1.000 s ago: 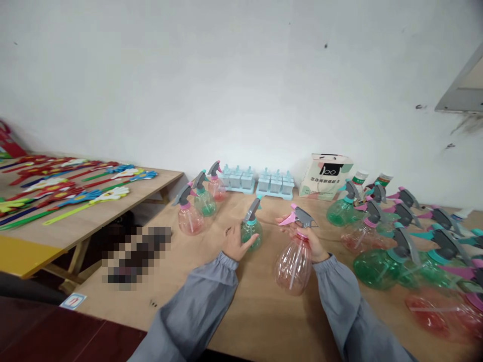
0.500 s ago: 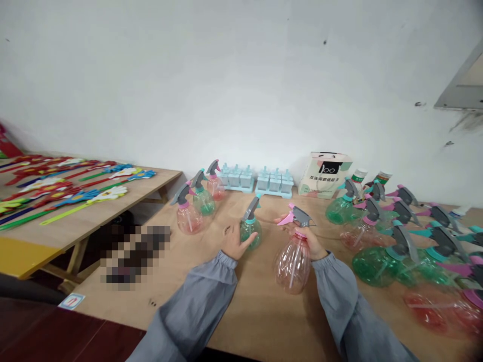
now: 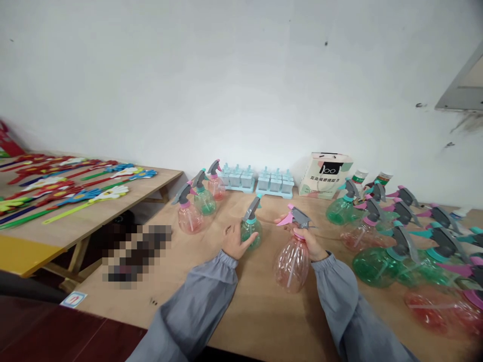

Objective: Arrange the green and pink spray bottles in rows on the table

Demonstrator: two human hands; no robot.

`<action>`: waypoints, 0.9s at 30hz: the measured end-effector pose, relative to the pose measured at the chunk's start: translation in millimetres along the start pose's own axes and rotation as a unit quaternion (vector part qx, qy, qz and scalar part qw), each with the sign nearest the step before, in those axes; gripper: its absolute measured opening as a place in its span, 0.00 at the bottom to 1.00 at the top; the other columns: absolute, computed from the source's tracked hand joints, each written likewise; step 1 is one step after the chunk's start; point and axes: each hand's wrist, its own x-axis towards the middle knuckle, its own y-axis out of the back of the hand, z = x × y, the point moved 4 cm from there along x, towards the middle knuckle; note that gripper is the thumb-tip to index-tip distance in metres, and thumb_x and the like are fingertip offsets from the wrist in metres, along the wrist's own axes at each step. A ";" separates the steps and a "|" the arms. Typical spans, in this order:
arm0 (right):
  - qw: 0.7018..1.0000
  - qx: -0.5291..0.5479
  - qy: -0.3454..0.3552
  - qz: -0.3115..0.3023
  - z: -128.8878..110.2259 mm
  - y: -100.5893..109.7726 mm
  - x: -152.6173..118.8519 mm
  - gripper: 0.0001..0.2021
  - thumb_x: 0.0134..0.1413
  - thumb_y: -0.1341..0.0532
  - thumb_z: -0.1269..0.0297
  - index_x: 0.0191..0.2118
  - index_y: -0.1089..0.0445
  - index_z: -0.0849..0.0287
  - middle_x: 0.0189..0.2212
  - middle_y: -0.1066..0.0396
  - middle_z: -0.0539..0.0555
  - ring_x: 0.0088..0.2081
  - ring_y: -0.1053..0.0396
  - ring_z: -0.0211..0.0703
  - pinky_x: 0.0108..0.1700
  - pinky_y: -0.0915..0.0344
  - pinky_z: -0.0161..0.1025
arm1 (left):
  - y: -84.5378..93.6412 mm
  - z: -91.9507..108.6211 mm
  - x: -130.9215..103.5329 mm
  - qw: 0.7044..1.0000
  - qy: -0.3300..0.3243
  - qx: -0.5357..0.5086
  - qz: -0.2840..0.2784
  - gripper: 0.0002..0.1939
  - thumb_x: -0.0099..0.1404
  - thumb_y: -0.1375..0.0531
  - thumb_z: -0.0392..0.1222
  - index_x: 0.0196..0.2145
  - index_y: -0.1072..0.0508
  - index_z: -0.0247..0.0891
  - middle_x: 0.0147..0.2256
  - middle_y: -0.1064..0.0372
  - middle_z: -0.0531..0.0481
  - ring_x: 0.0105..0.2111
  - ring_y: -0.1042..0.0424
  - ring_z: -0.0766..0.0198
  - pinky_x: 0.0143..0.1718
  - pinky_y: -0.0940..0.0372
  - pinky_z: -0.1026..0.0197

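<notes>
My left hand [image 3: 234,241] is beside a green spray bottle [image 3: 251,227] with a grey and teal head. Its fingers stretch along the bottle's left side, and the thumb sticks out across the front; the contact is partly hidden. That bottle stands upright on the table. My right hand [image 3: 310,243] is closed around the neck of a clear pink spray bottle [image 3: 291,266] with a grey and pink head, its fingers partly hidden behind. The pink bottle is nearly upright; I cannot tell whether its base touches the table.
Pink and green spray bottles [image 3: 189,218] stand at the left back. Several more spray bottles [image 3: 377,266] crowd the right side. Light-blue popsicle moulds [image 3: 275,186] and a printed box [image 3: 324,176] sit by the wall. Colourful hand clappers [image 3: 75,196] lie on another table.
The view has shifted very slightly. Both hands and the two bottles by them keep nearly the same places, with the pink bottle's head turned a little.
</notes>
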 end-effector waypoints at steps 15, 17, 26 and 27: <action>0.975 -0.158 0.126 0.094 -15.8 18.7 -26.4 0.17 0.44 0.32 0.43 0.33 0.24 0.51 0.31 0.24 0.55 0.46 0.28 0.55 0.59 0.38 0.54 | -2.2 -2.2 0.3 1.000 0.001 -0.006 -0.003 0.31 0.62 0.41 0.62 0.55 0.36 0.39 0.44 0.24 0.40 0.47 0.25 0.46 0.53 0.36 0.44; 0.965 -0.198 0.124 0.123 -16.6 30.6 -45.8 0.16 0.47 0.33 0.44 0.31 0.23 0.51 0.34 0.24 0.55 0.48 0.29 0.55 0.61 0.40 0.55 | -1.6 -1.6 0.7 1.000 0.000 -0.012 -0.002 0.31 0.62 0.41 0.61 0.55 0.36 0.39 0.44 0.25 0.39 0.48 0.25 0.46 0.53 0.36 0.43; 0.732 -0.384 0.246 0.506 -44.6 121.7 -200.3 0.22 0.45 0.34 0.44 0.41 0.31 0.54 0.34 0.30 0.56 0.34 0.30 0.51 0.42 0.32 0.53 | 1.8 1.1 1.9 1.000 -0.003 -0.027 -0.001 0.29 0.63 0.41 0.60 0.54 0.36 0.38 0.43 0.25 0.39 0.48 0.25 0.45 0.53 0.36 0.43; 0.694 -0.407 0.250 0.538 -49.9 127.6 -214.6 0.21 0.45 0.34 0.45 0.40 0.31 0.54 0.34 0.31 0.57 0.35 0.30 0.54 0.43 0.32 0.54 | 2.1 1.1 1.9 1.000 -0.003 -0.026 -0.002 0.29 0.62 0.41 0.60 0.54 0.36 0.39 0.43 0.25 0.39 0.47 0.25 0.45 0.53 0.36 0.43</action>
